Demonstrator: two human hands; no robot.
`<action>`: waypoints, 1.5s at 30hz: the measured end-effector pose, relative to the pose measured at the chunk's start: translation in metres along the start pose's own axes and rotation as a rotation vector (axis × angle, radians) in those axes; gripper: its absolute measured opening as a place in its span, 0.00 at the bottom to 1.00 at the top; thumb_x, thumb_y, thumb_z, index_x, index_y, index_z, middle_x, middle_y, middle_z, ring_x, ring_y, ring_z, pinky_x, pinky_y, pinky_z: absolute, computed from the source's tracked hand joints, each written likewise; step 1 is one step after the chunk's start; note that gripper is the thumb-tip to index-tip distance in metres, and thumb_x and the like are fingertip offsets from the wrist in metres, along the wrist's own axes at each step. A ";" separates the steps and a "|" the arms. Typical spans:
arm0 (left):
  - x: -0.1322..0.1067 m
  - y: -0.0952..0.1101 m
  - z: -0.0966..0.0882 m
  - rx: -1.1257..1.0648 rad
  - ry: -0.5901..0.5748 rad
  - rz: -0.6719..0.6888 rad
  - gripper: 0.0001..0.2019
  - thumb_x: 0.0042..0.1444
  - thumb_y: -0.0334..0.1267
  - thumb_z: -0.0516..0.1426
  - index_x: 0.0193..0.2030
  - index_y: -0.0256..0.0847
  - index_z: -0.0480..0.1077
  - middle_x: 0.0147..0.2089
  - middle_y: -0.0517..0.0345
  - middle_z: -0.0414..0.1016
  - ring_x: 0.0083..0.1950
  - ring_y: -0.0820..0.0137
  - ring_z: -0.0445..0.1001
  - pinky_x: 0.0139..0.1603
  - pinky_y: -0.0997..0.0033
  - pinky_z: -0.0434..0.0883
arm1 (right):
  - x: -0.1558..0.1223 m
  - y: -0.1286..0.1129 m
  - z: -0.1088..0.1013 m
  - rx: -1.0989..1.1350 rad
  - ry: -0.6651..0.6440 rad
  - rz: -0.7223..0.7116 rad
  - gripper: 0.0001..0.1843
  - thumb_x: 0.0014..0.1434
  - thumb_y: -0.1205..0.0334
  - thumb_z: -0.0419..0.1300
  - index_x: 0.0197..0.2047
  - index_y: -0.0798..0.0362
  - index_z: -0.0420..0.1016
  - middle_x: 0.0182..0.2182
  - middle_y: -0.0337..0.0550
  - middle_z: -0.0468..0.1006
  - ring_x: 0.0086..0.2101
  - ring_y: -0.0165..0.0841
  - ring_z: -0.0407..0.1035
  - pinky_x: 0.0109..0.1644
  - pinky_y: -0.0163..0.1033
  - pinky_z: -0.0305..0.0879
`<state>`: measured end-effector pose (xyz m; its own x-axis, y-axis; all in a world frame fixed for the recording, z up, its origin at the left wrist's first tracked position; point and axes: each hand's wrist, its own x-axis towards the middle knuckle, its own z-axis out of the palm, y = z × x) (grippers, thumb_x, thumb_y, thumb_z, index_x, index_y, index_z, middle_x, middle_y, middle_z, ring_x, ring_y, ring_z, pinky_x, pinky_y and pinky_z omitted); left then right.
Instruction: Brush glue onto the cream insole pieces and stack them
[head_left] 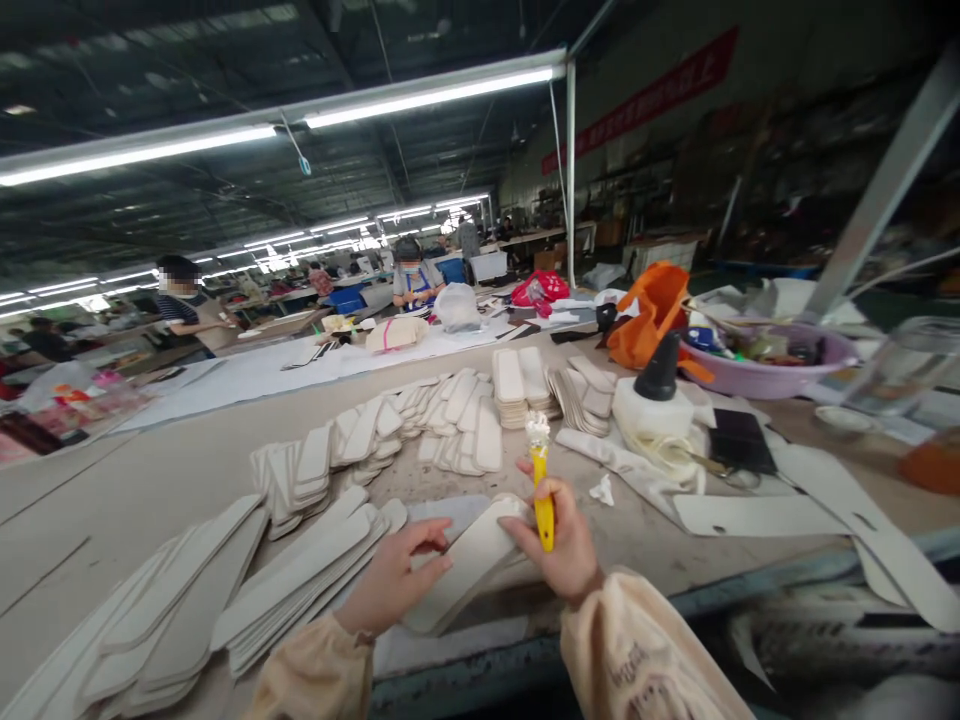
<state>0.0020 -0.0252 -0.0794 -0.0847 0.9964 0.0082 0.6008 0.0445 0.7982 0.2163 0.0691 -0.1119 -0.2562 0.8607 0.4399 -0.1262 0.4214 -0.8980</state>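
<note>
A small brush with a yellow handle [544,505] and white-coated bristles stands upright in my right hand [564,545]. The thumb of that hand also touches the top end of a pale, round-ended strip [469,570] lying slantwise in front of me. My left hand [401,575] is at the strip's left edge, thumb and fingers apart, and nothing shows between them. Whether its fingertips touch the strip I cannot tell. Under the strip lies a greyish sheet [457,520]. Left of my left hand is a fanned stack of similar long strips [307,580].
More strips [165,610] lie at the left, and stacks of shorter pieces [457,415] spread behind. To the right stand a white bottle with a black nozzle [652,410], a purple basin [772,365] and an orange bag [649,315]. A co-worker [416,280] sits across the table.
</note>
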 end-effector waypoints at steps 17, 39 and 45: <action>-0.038 0.021 0.064 -0.773 0.227 -0.269 0.12 0.47 0.44 0.65 0.31 0.39 0.69 0.26 0.62 0.72 0.26 0.74 0.64 0.28 0.75 0.61 | -0.010 -0.005 0.009 0.209 0.038 0.071 0.23 0.52 0.56 0.68 0.34 0.47 0.54 0.35 0.34 0.73 0.25 0.26 0.65 0.26 0.31 0.62; -0.031 0.019 0.090 -0.929 0.217 -0.312 0.11 0.46 0.40 0.66 0.33 0.38 0.72 0.30 0.59 0.75 0.31 0.73 0.69 0.32 0.74 0.65 | -0.010 0.006 0.002 0.082 0.063 0.119 0.18 0.55 0.57 0.65 0.34 0.47 0.55 0.20 0.26 0.60 0.20 0.26 0.53 0.23 0.31 0.52; -0.032 0.020 0.093 -0.903 0.225 -0.306 0.11 0.47 0.41 0.66 0.35 0.38 0.73 0.31 0.59 0.76 0.32 0.71 0.70 0.33 0.73 0.66 | -0.009 0.007 0.003 0.048 0.089 0.090 0.17 0.56 0.55 0.64 0.33 0.47 0.56 0.20 0.27 0.59 0.21 0.27 0.53 0.24 0.32 0.52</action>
<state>0.0904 -0.0492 -0.1196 -0.3414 0.9098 -0.2361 -0.2985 0.1332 0.9451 0.2144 0.0637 -0.1223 -0.1829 0.9172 0.3541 -0.1529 0.3292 -0.9318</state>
